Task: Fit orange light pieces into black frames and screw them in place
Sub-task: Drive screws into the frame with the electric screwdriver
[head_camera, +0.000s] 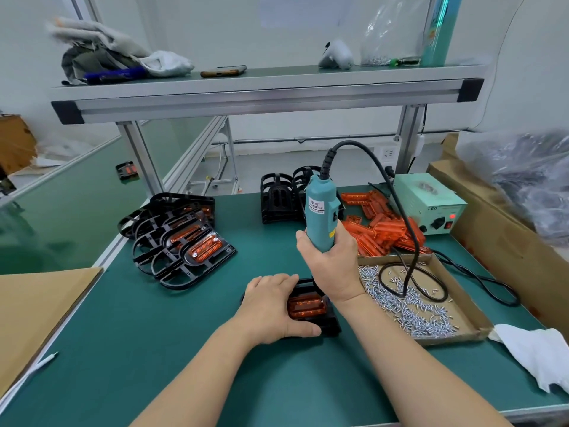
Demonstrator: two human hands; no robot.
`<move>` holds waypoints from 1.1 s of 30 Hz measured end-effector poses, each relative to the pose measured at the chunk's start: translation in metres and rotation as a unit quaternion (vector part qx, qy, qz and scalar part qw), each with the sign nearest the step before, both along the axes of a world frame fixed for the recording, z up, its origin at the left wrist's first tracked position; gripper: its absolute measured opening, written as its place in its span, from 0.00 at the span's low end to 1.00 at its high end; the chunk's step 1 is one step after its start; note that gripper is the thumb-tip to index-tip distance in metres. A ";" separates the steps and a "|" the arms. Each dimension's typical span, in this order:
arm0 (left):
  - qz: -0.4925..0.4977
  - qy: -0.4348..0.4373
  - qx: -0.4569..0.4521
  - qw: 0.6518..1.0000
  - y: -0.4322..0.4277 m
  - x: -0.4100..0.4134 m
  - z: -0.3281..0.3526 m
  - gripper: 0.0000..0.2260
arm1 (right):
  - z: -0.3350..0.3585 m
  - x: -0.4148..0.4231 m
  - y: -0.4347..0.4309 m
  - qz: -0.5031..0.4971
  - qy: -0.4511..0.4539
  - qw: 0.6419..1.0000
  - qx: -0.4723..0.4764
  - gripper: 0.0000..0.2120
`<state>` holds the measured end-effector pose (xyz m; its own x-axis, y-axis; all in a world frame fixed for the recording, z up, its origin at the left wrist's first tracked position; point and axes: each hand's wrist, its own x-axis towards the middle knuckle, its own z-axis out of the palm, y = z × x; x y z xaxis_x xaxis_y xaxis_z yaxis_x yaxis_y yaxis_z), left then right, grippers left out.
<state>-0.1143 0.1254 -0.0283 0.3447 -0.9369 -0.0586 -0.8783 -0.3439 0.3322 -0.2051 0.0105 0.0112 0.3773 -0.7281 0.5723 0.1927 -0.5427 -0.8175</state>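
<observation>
A black frame (331,325) lies on the green table in front of me with an orange light piece (306,306) seated in it. My left hand (271,306) grips the frame's left side, thumb along its near edge. My right hand (331,263) grips a teal electric screwdriver (320,211), held upright over the frame's far right corner; its tip is hidden behind the hand. A stack of black frames with orange pieces fitted (181,241) lies to the left. Loose orange pieces (381,226) are piled at the back right beside empty black frames (277,198).
A shallow cardboard tray (475,322) of several small screws sits to the right, with the screwdriver's black cable (412,241) looping through it. A green power supply (431,204) stands behind. White cloth (535,352) lies at the right edge, cardboard (40,309) at the left. A metal shelf (264,90) spans overhead.
</observation>
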 end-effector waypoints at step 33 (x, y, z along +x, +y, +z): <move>0.011 -0.018 0.030 0.999 0.000 0.004 -0.003 0.57 | 0.033 -0.058 -0.080 -0.095 -0.169 0.945 0.263 0.14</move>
<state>-0.1107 0.1256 -0.0314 0.3673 -0.9246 -0.1013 -0.8817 -0.3808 0.2785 -0.2629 -0.0697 0.0446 0.0715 -0.9816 0.1769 0.4310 -0.1296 -0.8930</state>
